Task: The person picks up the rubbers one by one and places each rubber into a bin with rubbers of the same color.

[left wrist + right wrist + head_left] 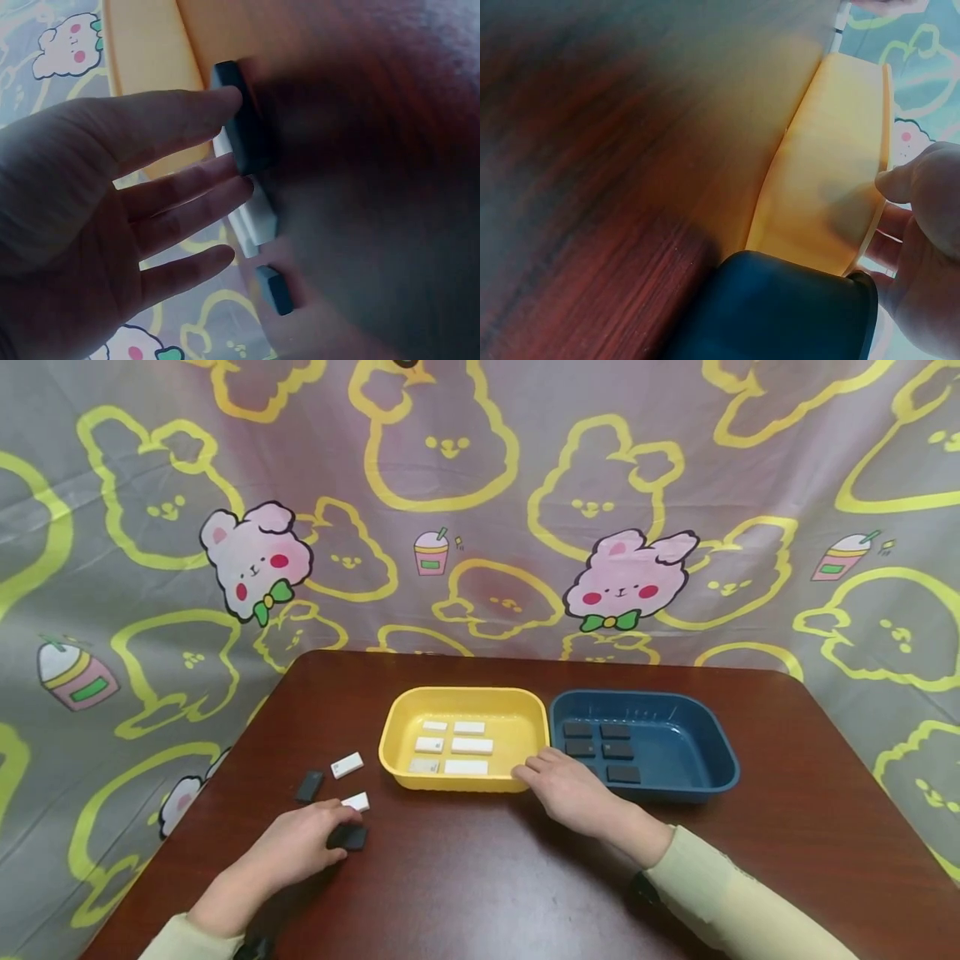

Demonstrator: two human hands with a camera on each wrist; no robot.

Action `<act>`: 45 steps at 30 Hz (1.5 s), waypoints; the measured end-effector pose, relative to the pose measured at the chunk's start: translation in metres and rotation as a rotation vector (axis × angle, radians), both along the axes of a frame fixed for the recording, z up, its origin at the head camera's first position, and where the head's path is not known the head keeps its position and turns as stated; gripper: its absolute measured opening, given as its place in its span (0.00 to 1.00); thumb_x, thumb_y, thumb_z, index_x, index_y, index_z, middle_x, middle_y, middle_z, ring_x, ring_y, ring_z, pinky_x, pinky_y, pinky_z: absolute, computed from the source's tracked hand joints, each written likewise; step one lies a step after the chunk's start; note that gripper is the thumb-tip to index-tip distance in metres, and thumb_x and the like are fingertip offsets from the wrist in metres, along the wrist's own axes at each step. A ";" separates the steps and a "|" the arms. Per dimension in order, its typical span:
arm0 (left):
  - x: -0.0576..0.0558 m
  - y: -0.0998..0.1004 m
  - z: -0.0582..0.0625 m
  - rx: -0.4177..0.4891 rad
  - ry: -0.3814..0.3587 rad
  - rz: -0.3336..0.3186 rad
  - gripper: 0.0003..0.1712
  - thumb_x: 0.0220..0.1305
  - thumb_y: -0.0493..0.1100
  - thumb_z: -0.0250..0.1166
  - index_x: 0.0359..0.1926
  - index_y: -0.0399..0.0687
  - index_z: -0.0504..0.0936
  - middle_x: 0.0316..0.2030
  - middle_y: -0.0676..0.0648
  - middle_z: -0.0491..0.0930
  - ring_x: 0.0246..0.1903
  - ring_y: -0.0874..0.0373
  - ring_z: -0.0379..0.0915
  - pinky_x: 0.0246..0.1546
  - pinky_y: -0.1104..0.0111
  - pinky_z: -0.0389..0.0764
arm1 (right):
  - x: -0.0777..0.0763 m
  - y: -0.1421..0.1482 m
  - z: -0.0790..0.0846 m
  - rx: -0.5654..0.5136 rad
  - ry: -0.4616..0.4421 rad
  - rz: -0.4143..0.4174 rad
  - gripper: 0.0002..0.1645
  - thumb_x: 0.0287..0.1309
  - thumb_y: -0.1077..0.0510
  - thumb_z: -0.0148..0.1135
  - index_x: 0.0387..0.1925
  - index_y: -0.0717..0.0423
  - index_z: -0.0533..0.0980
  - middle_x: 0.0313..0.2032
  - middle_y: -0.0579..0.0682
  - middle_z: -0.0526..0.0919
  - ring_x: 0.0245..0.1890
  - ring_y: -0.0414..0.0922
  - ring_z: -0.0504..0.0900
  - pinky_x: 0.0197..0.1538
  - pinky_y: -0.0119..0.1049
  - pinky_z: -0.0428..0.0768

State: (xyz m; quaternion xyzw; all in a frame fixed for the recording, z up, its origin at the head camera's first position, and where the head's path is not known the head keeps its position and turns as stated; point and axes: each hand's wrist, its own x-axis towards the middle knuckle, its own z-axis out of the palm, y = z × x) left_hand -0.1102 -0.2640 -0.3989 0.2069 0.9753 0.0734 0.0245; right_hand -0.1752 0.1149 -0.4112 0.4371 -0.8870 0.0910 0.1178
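Note:
In the head view my left hand is at the table's left, its thumb and fingers on either side of a small black block. The left wrist view shows the thumb against this black block, the other fingers partly behind it. My right hand holds the near right rim of a yellow basin, thumb outside and fingers over the edge. White blocks lie in rows inside that basin. Beside it, a dark blue basin contains several black blocks.
Past the left hand lie two white blocks, one farther off and one partly covered by the fingers. Another black block lies left of them. A patterned curtain hangs behind the brown table.

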 end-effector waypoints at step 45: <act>-0.043 0.118 0.063 0.077 0.005 -0.468 0.14 0.56 0.46 0.72 0.43 0.52 0.82 0.35 0.57 0.77 0.29 0.66 0.69 0.32 0.70 0.74 | -0.004 0.093 0.054 -0.159 -0.098 -0.246 0.14 0.60 0.58 0.66 0.47 0.54 0.78 0.43 0.48 0.81 0.42 0.45 0.81 0.45 0.46 0.81</act>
